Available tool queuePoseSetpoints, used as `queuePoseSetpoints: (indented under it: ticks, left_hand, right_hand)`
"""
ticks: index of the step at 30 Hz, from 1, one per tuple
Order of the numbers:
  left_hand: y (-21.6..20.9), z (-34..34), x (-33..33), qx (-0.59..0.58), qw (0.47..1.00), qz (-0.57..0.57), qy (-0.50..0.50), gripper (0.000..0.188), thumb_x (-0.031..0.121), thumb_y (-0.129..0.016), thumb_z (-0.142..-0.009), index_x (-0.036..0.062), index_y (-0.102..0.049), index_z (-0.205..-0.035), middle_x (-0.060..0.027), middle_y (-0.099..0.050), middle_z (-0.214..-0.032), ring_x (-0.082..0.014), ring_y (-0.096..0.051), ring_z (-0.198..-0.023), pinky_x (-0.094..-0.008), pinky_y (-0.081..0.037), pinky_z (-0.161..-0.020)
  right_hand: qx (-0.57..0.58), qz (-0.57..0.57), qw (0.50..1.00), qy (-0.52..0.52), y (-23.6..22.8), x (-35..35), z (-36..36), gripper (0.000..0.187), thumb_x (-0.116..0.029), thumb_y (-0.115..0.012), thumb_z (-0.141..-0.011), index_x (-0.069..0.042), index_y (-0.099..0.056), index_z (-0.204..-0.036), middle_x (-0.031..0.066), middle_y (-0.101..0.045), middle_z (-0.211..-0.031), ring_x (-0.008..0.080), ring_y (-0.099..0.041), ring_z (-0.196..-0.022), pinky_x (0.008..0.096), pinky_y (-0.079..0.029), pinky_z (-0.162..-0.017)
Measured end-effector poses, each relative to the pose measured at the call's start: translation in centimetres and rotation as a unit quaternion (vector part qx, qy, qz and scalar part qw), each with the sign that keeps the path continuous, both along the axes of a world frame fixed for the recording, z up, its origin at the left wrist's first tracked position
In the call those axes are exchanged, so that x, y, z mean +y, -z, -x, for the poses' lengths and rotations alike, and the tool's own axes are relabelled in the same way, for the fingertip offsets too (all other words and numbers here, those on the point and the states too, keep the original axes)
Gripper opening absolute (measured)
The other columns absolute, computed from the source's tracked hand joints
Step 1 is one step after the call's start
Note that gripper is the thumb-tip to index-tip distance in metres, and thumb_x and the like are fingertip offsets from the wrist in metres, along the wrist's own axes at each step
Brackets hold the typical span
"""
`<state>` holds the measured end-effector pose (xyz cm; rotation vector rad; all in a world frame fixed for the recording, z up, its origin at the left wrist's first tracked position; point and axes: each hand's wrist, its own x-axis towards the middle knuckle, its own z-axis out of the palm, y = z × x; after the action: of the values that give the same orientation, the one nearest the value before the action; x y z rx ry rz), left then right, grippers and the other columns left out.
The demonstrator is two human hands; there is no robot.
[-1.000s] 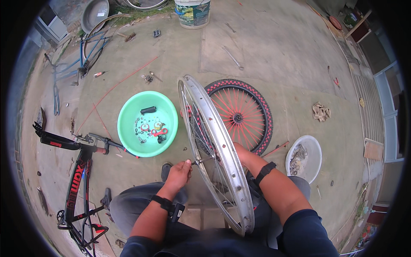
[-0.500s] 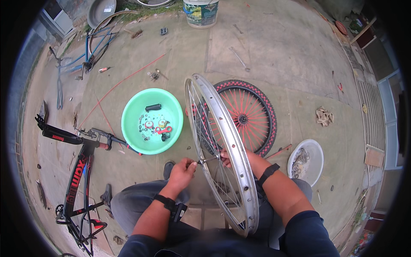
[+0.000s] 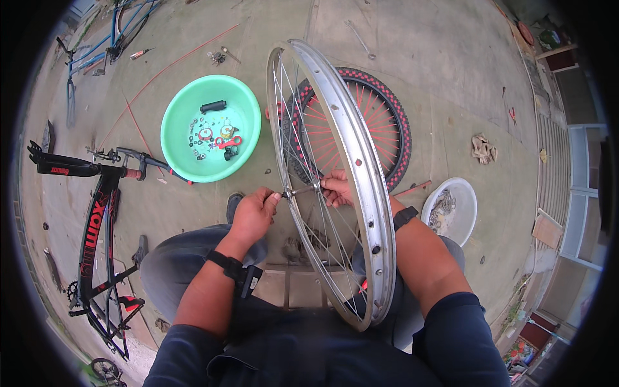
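A bare silver bicycle wheel, without a tyre, stands upright and slightly tilted between my knees. Its thin hub runs crosswise between my hands. At the hub's left end, my left hand is closed, with thumb and forefinger pinching the dark axle end. My right hand grips the hub's right end with bent fingers; the rim crosses in front of that wrist. What lies under the right fingertips is hidden. Beyond the wheel, a tyred wheel with red spokes lies flat, partly covered by the silver rim.
A green basin with small parts stands at the left. A white basin of metal parts is at the right. A black-and-red bicycle frame lies far left, near red rods. A crumpled cloth and a wrench lie on the ground.
The view has shifted, so the surroundings sit higher in the picture. Both hands stay at the hub's ends, and the wheel keeps much the same tilt.
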<state>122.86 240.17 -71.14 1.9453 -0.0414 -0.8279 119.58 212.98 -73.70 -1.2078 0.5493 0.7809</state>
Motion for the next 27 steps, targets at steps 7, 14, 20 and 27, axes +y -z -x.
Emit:
queuePoseSetpoints:
  ticks: [7,14,20,27]
  left_hand:
    - [-0.2,-0.1,-0.1,0.024,1.000,-0.012,0.000,0.032,0.031,-0.055,-0.100,0.0005,-0.062,-0.098,-0.0046,-0.056,-0.063,-0.0132,-0.055,-0.051,-0.0309,-0.046,-0.051]
    - [-0.5,-0.1,-0.3,0.067,0.998,0.005,-0.020,0.029,0.028,-0.052,-0.102,0.0024,-0.058,-0.090,-0.0005,-0.050,-0.062,-0.0090,-0.046,-0.052,-0.0265,-0.039,-0.048]
    - [0.0,0.1,-0.2,0.041,0.999,0.015,-0.016,0.034,0.034,-0.051,-0.102,0.0035,-0.056,-0.090,-0.0037,-0.052,-0.062,-0.0123,-0.051,-0.051,-0.0312,-0.044,-0.050]
    - [0.6,0.2,0.0,0.003,1.000,-0.004,-0.001,0.036,0.036,-0.049,-0.103,0.0040,-0.057,-0.089,-0.0037,-0.051,-0.060,-0.0126,-0.050,-0.050,-0.0315,-0.044,-0.049]
  right_hand:
    - [0.010,-0.011,1.000,0.016,-0.9,0.5,-0.2,0.026,-0.027,-0.066,-0.093,-0.005,-0.065,-0.107,-0.0002,-0.068,-0.087,0.0068,-0.063,-0.071,0.0223,-0.052,-0.061]
    - [0.037,-0.037,0.997,0.053,-2.8,1.2,-0.6,0.017,-0.022,-0.057,-0.097,-0.005,-0.059,-0.094,0.0021,-0.061,-0.076,0.0094,-0.060,-0.059,0.0209,-0.047,-0.051]
    - [0.063,-0.030,0.997,0.020,-3.0,1.1,-0.9,0.027,-0.033,-0.056,-0.095,-0.007,-0.060,-0.089,0.0015,-0.059,-0.075,0.0111,-0.059,-0.059,0.0208,-0.044,-0.049]
    - [0.032,-0.037,0.998,0.031,-3.3,1.2,-0.9,0.022,-0.027,-0.054,-0.098,-0.006,-0.060,-0.094,0.0010,-0.059,-0.075,0.0103,-0.059,-0.058,0.0196,-0.043,-0.047]
